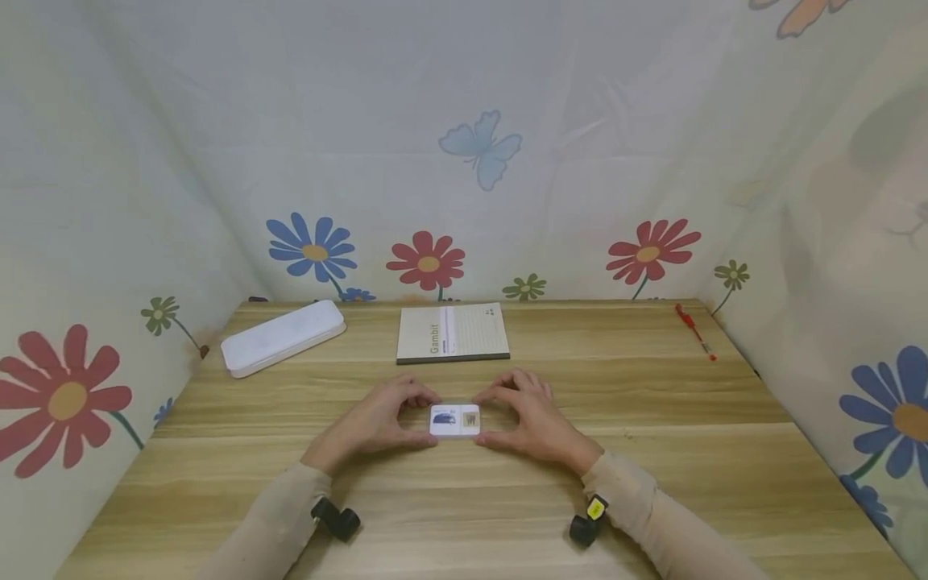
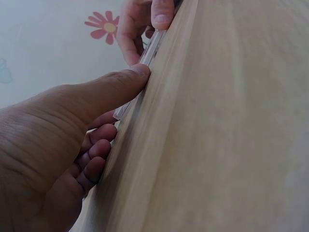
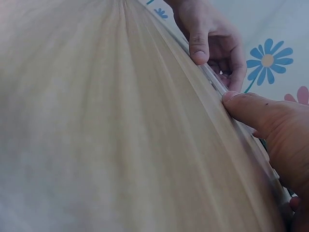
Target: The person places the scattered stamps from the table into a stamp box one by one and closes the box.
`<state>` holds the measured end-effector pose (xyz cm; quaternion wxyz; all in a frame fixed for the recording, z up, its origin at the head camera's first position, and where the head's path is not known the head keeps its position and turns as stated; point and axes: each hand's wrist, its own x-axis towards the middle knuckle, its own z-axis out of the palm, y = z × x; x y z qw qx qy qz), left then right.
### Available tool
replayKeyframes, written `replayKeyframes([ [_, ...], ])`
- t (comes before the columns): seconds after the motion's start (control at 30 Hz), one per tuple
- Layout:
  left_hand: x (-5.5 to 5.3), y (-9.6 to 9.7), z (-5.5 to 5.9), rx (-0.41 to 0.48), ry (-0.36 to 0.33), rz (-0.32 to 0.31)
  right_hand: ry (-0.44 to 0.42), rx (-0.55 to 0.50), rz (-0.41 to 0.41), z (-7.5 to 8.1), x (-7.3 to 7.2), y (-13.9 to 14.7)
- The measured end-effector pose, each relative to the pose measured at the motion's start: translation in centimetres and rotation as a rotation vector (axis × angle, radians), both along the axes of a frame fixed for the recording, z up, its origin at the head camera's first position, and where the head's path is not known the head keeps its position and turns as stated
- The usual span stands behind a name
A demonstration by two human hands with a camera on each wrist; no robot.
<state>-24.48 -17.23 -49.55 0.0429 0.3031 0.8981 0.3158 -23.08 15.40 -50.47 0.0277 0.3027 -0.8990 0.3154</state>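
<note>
A small flat clear-edged plastic case (image 1: 455,431) with a dark blue picture and a small tan picture on its face lies at the middle of the table. My left hand (image 1: 373,420) pinches its left end, thumb at the near corner and index finger at the far corner. At the opposite end my right hand (image 1: 535,423) holds it the same way. In the left wrist view, the case's thin transparent edge (image 2: 153,46) shows low against the tabletop between the two hands. The other fingers of the left hand curl loosely beside the case.
A notebook (image 1: 478,334) marked "Gambit" lies behind the hands at the back of the wooden table (image 1: 464,515). At the back left is a white oblong box (image 1: 284,337). A red pen (image 1: 694,330) lies at the back right. Flower-printed cloth (image 1: 478,72) encloses the table's back and sides.
</note>
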Motion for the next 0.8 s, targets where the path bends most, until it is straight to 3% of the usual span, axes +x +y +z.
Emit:
replayKeyframes([
  [0.8, 0.08, -0.04, 0.23, -0.003, 0.008, -0.013, -0.004, 0.000, -0.004, -0.22, -0.20, -0.12],
])
